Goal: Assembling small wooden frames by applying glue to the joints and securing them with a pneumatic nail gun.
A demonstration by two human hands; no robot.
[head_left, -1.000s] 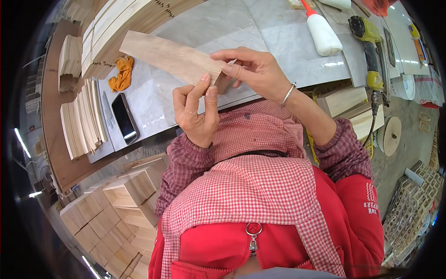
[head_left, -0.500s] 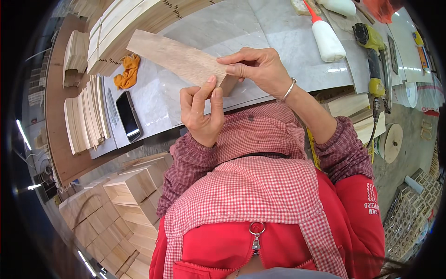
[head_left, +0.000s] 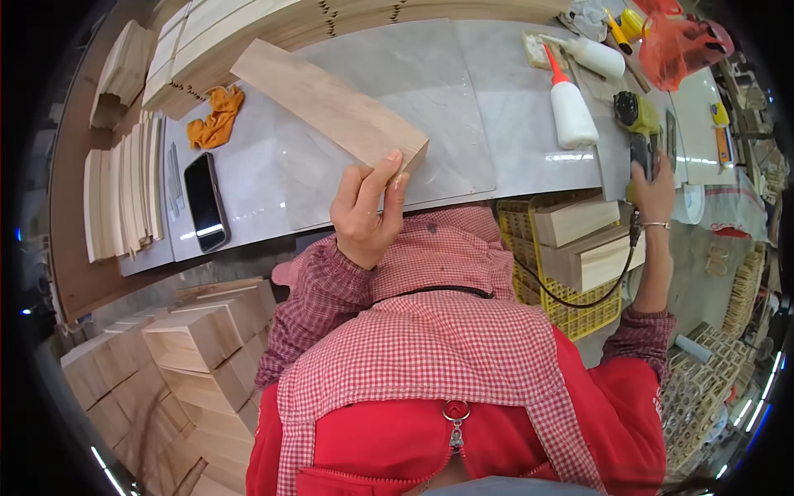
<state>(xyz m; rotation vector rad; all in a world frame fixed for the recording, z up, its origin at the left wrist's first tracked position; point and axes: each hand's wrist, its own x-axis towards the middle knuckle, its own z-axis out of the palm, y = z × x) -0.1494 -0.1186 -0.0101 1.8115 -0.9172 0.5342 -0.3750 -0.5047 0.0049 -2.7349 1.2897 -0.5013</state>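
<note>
My left hand [head_left: 368, 217] grips the near end of a long pale wooden board [head_left: 327, 103], which stretches away to the upper left over the grey worktop [head_left: 463, 91]. My right hand [head_left: 655, 192] is far out to the right, closed around the handle of a yellow and black power tool [head_left: 638, 124] lying at the worktop's right edge. The tool's black cord [head_left: 579, 299] hangs down past a yellow crate. A white glue bottle with a red nozzle [head_left: 571, 107] lies just left of the tool.
A black phone [head_left: 204, 201] and an orange rag [head_left: 215, 118] lie at the left. Stacks of thin wooden boards [head_left: 120, 194] line the left and back. A yellow crate [head_left: 571, 273] holds wooden blocks; more blocks [head_left: 190, 347] are piled at lower left. An orange bag [head_left: 682, 45] sits at the back right.
My right hand has let go of the board and swung right to grip the power tool. My left hand alone now holds the board's near end.
</note>
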